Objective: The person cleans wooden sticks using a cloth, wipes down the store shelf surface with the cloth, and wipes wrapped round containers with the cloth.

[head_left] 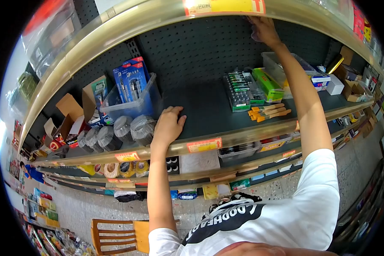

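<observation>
My left hand (168,123) lies on the front of the dark shelf (196,115), fingers stretched out and holding nothing. Just left of it are dark jars wrapped in clear plastic (141,129) and a clear plastic bin (147,100) holding blue blister packs (132,83). At the back, high up under the shelf above, my right hand (266,32) presses a crumpled purplish cloth (255,34) against the perforated back panel (200,47); its fingertips are partly hidden. Below my right forearm stand battery packs (239,89), a green box (267,85) and wooden-handled brushes (269,112).
Overhead, the upper shelf's edge (145,21) curves across the view. Opened cardboard boxes (70,111) stand at the left, more boxes (356,89) at the right. Lower shelves carry tape rolls (127,168) and a bin (239,151). A wooden chair (141,237) stands on the floor behind.
</observation>
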Tool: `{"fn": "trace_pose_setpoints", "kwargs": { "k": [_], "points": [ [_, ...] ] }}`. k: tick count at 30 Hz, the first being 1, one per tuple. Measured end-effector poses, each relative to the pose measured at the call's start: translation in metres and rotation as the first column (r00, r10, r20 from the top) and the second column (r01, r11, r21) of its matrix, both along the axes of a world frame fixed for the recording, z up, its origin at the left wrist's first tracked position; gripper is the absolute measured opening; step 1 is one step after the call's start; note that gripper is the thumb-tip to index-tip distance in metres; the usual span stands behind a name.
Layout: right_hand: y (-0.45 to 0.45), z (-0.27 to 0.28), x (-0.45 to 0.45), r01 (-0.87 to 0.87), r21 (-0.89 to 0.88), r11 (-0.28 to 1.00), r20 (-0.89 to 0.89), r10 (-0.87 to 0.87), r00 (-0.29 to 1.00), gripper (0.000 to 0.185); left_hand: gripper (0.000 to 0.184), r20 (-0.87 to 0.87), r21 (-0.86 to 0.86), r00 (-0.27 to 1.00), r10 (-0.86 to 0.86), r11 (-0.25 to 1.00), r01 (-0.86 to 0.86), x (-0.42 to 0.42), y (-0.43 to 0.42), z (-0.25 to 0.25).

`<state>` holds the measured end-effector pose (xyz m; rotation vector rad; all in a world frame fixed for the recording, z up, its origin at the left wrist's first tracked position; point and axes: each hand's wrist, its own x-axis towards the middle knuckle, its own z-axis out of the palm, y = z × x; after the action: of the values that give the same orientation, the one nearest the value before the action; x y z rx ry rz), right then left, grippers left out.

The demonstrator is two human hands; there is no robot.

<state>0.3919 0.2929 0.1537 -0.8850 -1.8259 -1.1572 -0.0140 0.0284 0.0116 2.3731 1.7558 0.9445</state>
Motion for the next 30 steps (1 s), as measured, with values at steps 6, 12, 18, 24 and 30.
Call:
{"fn": "trace_pose_setpoints", "kwargs": {
  "k": [6, 12, 18, 24, 30],
  "points": [
    [-0.005, -0.016, -0.047, 0.022, 0.065, 0.998, -0.206, -0.008, 0.979, 0.076, 0.033, -0.034, 0.022, 0.999, 0.004, 1.000, -0.004, 0.001, 0.002, -0.002],
    [-0.010, -0.018, -0.111, -0.018, -0.116, 0.993, 0.053, 0.024, 0.998, 0.075, 0.034, -0.031, 0.005, 0.999, 0.015, 1.000, -0.014, 0.001, 0.001, -0.001],
    [-0.035, -0.031, -0.177, 0.077, -0.218, 0.973, 0.238, -0.023, 0.971, 0.062, 0.033, -0.016, 0.007, 1.000, 0.003, 1.000, -0.003, 0.002, -0.001, 0.000],
    [-0.054, -0.062, -0.211, 0.068, -0.376, 0.924, 0.391, 0.092, 0.916, 0.053, 0.032, -0.024, 0.078, 1.000, -0.004, 0.997, 0.006, 0.000, 0.001, -0.004],
    [-0.053, -0.105, -0.221, 0.068, -0.503, 0.862, 0.541, 0.252, 0.802, 0.041, 0.032, -0.001, 0.070, 1.000, -0.016, 0.997, 0.016, -0.001, 0.001, -0.005]
  ]
}}
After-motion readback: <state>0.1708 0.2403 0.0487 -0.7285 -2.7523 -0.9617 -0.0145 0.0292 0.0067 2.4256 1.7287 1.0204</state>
